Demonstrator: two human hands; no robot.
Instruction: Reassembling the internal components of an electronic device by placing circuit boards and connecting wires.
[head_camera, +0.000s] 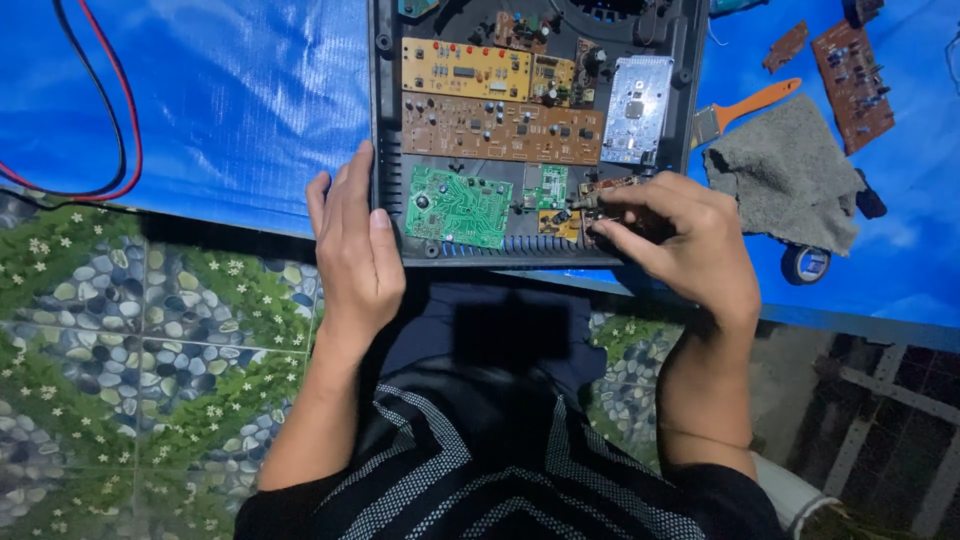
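An open black device casing (384, 120) lies on a blue tarp (240, 100), filled with several circuit boards. A green board (458, 206) sits at its near edge, brown boards (500, 128) lie behind it, and a metal box (636, 108) is at the right. My left hand (352, 250) grips the casing's near left corner, thumb on the rim next to the green board. My right hand (690, 240) pinches a small brown board part (610, 192) at the casing's near right corner; its fingers hide most of it.
Right of the casing lie an orange-handled brush (745, 105), a grey cloth (785, 170), a roll of tape (805, 264) and loose brown boards (852, 80). Red and black cables (125, 130) curve at the left. Pebble-patterned floor tiles (130, 330) lie in front.
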